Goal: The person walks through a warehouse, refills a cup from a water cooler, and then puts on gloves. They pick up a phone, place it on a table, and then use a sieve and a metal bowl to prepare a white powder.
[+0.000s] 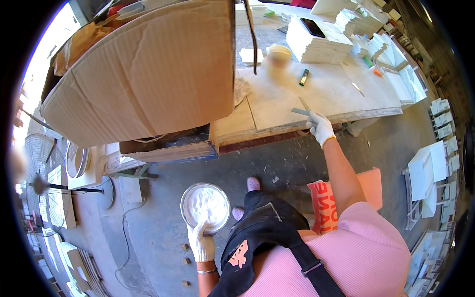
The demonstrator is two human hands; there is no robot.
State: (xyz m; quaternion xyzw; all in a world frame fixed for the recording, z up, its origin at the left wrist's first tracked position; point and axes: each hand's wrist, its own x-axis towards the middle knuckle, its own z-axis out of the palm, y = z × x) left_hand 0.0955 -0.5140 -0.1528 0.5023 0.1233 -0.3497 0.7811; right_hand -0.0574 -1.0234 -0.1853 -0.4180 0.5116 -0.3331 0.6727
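My left hand (202,242), in a white glove, grips the near rim of a round bowl (184,210), out over the floor to the left of my body. A white paste (207,204) lies in it, heaped and uneven. Over the front edge of the workbench (277,119), my gloved right hand (321,127) is closed on a flat grey scraper (300,112), whose blade points left. A thin tan strip (304,102) shows beside the blade; whether it is held or lies on the bench I cannot tell.
A large cardboard box (143,74) blocks the bench's left part. On the bench are a tub (278,58), a small green box (304,77), a knife (358,89) and stacked white boards (316,44) bearing a phone (312,27). A fan (40,184) stands left.
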